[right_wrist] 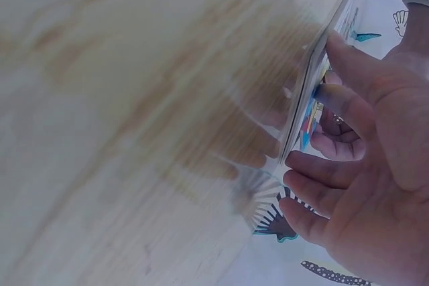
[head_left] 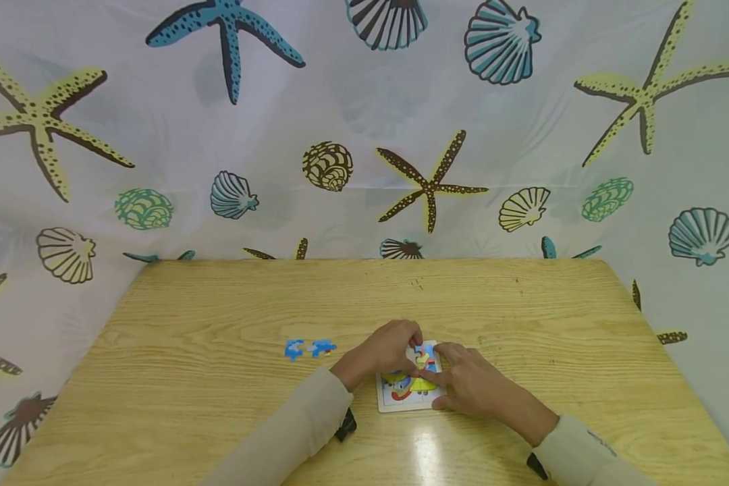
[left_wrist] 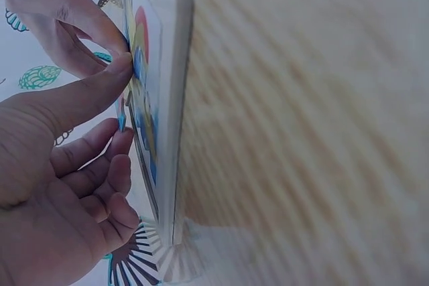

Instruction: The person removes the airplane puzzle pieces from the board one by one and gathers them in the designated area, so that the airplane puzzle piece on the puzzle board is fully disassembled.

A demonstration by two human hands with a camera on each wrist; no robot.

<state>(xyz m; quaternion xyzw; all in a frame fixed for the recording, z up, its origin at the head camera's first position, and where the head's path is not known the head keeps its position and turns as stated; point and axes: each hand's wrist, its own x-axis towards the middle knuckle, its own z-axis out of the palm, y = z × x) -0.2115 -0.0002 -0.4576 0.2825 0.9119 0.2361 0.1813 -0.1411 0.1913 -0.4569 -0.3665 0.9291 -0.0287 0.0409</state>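
A small picture puzzle in a white-rimmed tray [head_left: 395, 408] lies on the table, showing a yellow, red and blue cartoon figure. My left hand [head_left: 391, 347] reaches over its upper left part, thumb and index finger pinching a blue-edged puzzle piece [left_wrist: 123, 121] that tilts against the picture. Most of that piece is hidden by the fingers. From the other side my right hand [head_left: 474, 381] rests along the tray's right edge. Its index finger [right_wrist: 342, 102] presses on the picture near the left thumb, while its thumb [right_wrist: 348, 61] touches the tray's rim.
Two loose blue puzzle pieces [head_left: 306, 348] lie on the wooden table [head_left: 219, 310], left of the tray. A white cloth [head_left: 364, 101] printed with starfish and shells hangs behind and at the sides. Dark wrist straps [head_left: 346, 425] show beneath the sleeves.
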